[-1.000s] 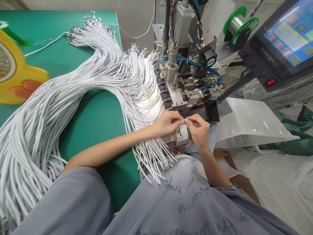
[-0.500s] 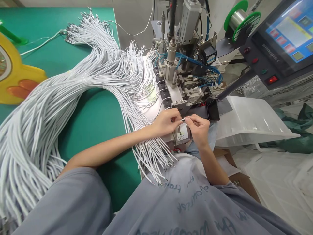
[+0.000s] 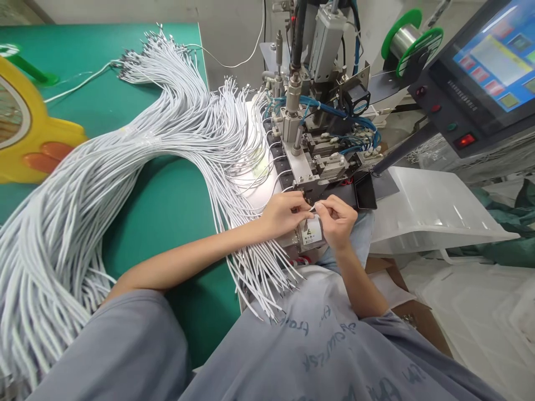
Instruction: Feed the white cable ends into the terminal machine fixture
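The left hand (image 3: 284, 213) and the right hand (image 3: 337, 220) meet just in front of the machine (image 3: 311, 150), at the near edge of its metal block. Both hands are closed in a pinch on the end of one thin white wire (image 3: 312, 208); the fingertips of the two hands almost touch each other, and the short wire end shows between them. Just below the hands there is a small white label (image 3: 311, 231) with a warning triangle on the machine's front.

To the left, a very large bundle of white wires (image 3: 125, 167) lies across the green table (image 3: 167, 206) and runs from the far side to the near left corner. Many of its loose ends hang over the table's near edge beside the person's left forearm. A yellow object (image 3: 29, 139) stands at the far left of the table. On the right of the machine are a clear plastic tray (image 3: 434, 211), a control panel with a lit touch screen (image 3: 497, 61), and a green spool (image 3: 412, 39) farther away.
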Available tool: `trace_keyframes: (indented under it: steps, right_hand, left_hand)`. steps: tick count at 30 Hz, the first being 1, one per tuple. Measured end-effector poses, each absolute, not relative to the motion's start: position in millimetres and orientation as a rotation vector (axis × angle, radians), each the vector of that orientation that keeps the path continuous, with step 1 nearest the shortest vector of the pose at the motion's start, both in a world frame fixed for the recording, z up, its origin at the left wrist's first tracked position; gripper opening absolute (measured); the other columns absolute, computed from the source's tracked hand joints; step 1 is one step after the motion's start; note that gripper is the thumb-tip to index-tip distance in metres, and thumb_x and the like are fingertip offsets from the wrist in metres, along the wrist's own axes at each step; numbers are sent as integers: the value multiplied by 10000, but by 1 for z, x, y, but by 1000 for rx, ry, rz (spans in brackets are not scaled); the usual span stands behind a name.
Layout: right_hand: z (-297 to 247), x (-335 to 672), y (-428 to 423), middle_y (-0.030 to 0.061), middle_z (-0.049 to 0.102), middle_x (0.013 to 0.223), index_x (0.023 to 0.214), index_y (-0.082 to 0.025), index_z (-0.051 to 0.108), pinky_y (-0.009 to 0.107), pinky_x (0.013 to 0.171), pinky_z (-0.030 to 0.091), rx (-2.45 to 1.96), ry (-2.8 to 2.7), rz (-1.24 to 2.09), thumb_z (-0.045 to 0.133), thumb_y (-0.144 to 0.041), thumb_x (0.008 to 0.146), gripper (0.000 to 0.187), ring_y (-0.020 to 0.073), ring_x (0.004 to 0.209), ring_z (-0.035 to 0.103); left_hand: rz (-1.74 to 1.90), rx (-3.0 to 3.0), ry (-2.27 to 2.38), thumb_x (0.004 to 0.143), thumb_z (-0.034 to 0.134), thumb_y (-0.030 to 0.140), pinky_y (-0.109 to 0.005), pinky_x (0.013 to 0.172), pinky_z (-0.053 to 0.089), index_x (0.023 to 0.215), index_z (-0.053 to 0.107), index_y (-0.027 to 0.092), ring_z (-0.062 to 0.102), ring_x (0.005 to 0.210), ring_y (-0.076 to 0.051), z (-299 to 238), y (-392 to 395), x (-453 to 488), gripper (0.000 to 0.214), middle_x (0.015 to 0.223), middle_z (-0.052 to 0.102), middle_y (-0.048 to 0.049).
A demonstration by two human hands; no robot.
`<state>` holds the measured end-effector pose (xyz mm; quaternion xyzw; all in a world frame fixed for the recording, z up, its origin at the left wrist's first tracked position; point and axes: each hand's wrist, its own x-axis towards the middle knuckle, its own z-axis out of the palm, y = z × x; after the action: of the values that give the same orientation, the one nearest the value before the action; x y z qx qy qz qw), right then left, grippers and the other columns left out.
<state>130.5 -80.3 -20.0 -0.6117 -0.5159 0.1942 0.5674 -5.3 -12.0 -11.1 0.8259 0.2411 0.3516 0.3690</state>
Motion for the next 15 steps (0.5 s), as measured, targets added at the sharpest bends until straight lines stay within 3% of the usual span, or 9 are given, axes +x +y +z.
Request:
trace_keyframes:
  steps: [6,11,15]
  right_hand:
    - [-30,132,-77,-14,462,587,655,-179,646,264,515,353,-1416,-1086,573,580,-309,797,204,112,552,430]
    - [-48,156,-68,22,617,727,756,-174,683,278,641,445,-1489,-1147,776,546,-279,799,178,140,685,559]
    - [-60,166,-60,31,666,747,778,-169,675,294,680,481,-1531,-1059,955,559,-285,755,165,156,708,598]
  left_hand:
    - [846,2274,454,877,503,205,-202,599,461,826,669,140,570,648,-100,-19,-3,-7,185,715,612,-37]
    - [517,2851,591,892,358,128,-214,500,386,775,634,110,495,553,-99,-27,6,-8,301,729,563,-60]
    - [229,2982,639,874,347,78,-208,525,396,793,611,102,504,578,-101,-28,9,-7,277,752,549,-57]
